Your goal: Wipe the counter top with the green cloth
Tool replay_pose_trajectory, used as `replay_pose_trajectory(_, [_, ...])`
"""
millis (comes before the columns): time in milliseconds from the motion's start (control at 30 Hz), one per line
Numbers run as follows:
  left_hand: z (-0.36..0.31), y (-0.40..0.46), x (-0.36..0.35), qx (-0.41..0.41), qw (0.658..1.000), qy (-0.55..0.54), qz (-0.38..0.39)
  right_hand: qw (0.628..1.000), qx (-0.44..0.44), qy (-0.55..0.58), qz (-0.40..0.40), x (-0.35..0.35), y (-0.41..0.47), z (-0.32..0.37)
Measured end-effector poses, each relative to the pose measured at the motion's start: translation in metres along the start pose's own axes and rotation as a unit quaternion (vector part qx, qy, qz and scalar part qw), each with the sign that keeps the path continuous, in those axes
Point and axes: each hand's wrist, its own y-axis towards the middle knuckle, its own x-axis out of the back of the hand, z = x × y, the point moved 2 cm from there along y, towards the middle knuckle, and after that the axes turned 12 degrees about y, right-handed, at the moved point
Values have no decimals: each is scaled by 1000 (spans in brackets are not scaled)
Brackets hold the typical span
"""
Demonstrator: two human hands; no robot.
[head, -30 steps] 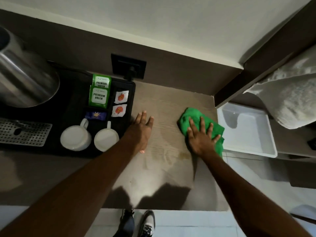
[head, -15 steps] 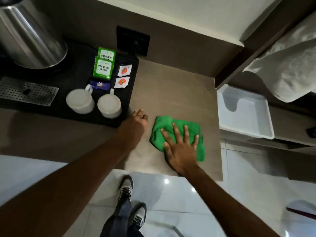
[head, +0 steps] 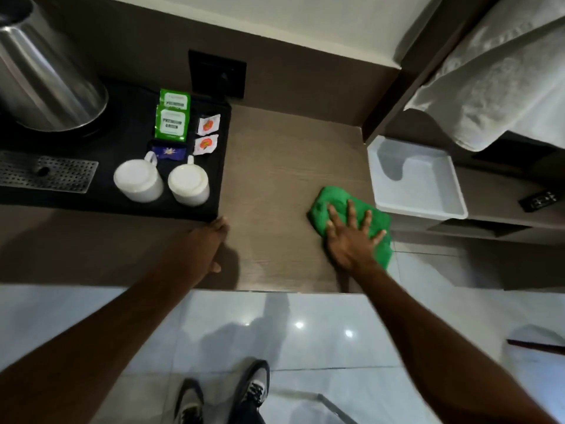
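Note:
The green cloth [head: 330, 200] lies bunched on the brown wooden counter top [head: 275, 166], at its right edge. My right hand [head: 351, 237] presses flat on the cloth with fingers spread, covering its middle. My left hand [head: 208, 246] rests on the counter near the front edge, fingertips touching the corner of the black tray [head: 128, 142]. It holds nothing.
The black tray holds two upturned white cups [head: 139, 180] [head: 189, 184], tea sachets [head: 171, 123], a steel kettle [head: 46, 78] and a metal grate [head: 46, 172]. A white plastic bin [head: 419, 179] sits right of the counter. White towels [head: 495, 75] hang above it. Tiled floor and my shoes [head: 250, 390] lie below.
My right hand has slid the green cloth from the counter's middle to its right edge. My left hand has shifted left, toward the tray corner. The camera has tilted a little.

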Motion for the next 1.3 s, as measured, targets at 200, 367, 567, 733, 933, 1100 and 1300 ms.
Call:
replay_pose_trajectory(200, [10, -1, -5, -11, 998, -4, -66, 956, 270, -105, 52, -65, -91, 31])
replay_pose_trajectory(367, [7, 2, -12, -33, 998, -33, -51, 996, 68, -59, -18, -29, -39, 11])
replay_pose_trajectory(567, [9, 4, -5, -54, 997, -39, -29, 966, 231, -117, 22, -53, -92, 6])
replay_pose_trajectory(733, [4, -2, -3, -36, 998, -33, -44, 997, -62, 12, -36, -25, -47, 0])
replay_pose_trajectory(933, [11, -4, -5, -44, 997, -36, -57, 968, 238, -82, 9, -77, -108, 38])
replay_pose_trajectory(1100, [11, -4, -4, -49, 998, -39, -31, 999, -1, 40, -33, -41, -19, 76])
replay_pose_trajectory(1300, [15, -11, -2, -52, 997, -18, -53, 970, 231, -74, 8, -69, -99, 39])
